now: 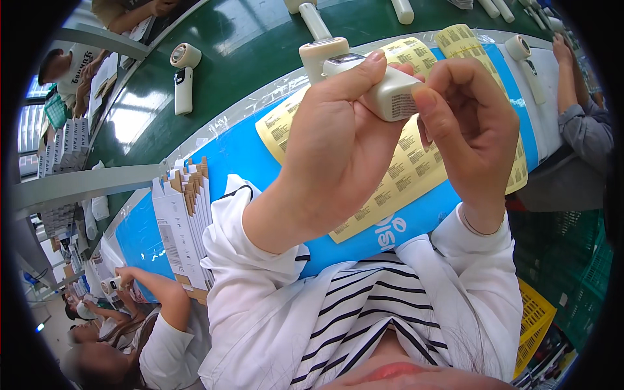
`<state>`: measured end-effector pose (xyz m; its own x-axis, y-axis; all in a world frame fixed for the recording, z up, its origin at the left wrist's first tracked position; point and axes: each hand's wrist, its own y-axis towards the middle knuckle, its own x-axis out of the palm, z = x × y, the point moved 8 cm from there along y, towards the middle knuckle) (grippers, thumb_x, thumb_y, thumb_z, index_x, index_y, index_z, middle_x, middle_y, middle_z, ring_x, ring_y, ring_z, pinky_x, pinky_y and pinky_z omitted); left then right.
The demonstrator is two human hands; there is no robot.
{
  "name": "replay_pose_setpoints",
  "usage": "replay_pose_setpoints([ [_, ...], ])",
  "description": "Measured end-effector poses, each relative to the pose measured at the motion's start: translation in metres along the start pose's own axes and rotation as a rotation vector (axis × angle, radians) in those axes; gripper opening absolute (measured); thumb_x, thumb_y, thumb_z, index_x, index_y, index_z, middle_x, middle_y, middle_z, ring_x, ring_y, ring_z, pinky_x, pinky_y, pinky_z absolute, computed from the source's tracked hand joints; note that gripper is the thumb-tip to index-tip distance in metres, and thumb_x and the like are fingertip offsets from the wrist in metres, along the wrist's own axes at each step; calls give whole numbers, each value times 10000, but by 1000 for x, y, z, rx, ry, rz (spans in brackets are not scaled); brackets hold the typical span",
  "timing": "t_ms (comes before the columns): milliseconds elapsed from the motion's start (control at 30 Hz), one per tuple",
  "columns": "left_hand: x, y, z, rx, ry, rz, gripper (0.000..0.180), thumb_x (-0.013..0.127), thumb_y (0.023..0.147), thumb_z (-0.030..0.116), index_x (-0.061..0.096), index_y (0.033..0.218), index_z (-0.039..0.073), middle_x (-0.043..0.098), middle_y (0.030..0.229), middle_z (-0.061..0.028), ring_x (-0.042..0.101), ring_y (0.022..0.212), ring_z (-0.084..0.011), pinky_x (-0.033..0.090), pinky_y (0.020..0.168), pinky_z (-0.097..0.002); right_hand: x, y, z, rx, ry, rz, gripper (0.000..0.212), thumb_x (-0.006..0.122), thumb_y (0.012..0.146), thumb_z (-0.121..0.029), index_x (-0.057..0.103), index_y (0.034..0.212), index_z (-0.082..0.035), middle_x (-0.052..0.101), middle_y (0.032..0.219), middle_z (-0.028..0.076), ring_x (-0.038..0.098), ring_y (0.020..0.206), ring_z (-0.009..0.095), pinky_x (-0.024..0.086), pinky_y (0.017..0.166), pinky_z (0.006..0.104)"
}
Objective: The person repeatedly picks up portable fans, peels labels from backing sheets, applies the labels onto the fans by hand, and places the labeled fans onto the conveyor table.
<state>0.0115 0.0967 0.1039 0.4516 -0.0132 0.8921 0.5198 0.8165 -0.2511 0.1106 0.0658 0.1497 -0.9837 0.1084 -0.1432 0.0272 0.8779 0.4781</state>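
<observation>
My left hand (331, 149) is closed round the handle of a white handheld fan (385, 91), its base end toward my right. A small dark display shows on the handle, near my left thumb. On the base end is a pale sticker label (401, 104) with fine dark print. The thumb and index finger of my right hand (474, 127) are pinched together at the label's right edge; the other fingers curl in. Beneath both hands lie yellow sheets of printed labels (383, 201), partly hidden by my wrists.
A blue mat (140, 227) covers the near part of the green table (227, 45). Another white fan (184, 91) lies at the far left. Folded white cartons (179, 227) stand left of my forearm. A yellow crate (536, 318) is at lower right. Other people sit at both sides.
</observation>
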Motion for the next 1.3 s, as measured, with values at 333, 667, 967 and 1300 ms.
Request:
replay_pose_setpoints([
  [333, -7, 11, 4, -32, 14, -23, 252, 420, 956, 134, 392, 1119, -57, 511, 1042, -172, 532, 1021, -249, 440, 924, -387, -13, 1, 19, 3, -183, 128, 460, 735, 793, -241, 463, 1098, -30, 505, 661, 12, 505, 606, 45, 458, 537, 168],
  [667, -161, 132, 205, 521, 968, 470, 402, 353, 981, 319, 369, 1203, -16, 552, 886, -153, 563, 908, -266, 475, 776, -440, -60, -36, 50, 155, -116, 224, 254, 582, 886, -108, 473, 1108, -48, 466, 651, -32, 433, 561, 23, 367, 533, 161],
  [967, -108, 126, 178, 1055, 2437, 820, 484, 445, 912, 439, 493, 1191, 46, 537, 1053, -189, 509, 1039, -339, 379, 918, -446, -77, -53, 56, 194, -108, 231, 244, 579, 887, -89, 477, 1103, -39, 467, 659, -26, 424, 582, 29, 361, 568, 167],
  [1300, -110, 121, 97, 115, 789, 96, 395, 558, 894, 223, 473, 1113, -95, 599, 981, -164, 626, 905, -261, 517, 806, -340, -64, -52, 49, 186, -285, 169, 67, 600, 851, -58, 596, 910, -25, 569, 702, 31, 539, 634, 82, 427, 603, 214],
])
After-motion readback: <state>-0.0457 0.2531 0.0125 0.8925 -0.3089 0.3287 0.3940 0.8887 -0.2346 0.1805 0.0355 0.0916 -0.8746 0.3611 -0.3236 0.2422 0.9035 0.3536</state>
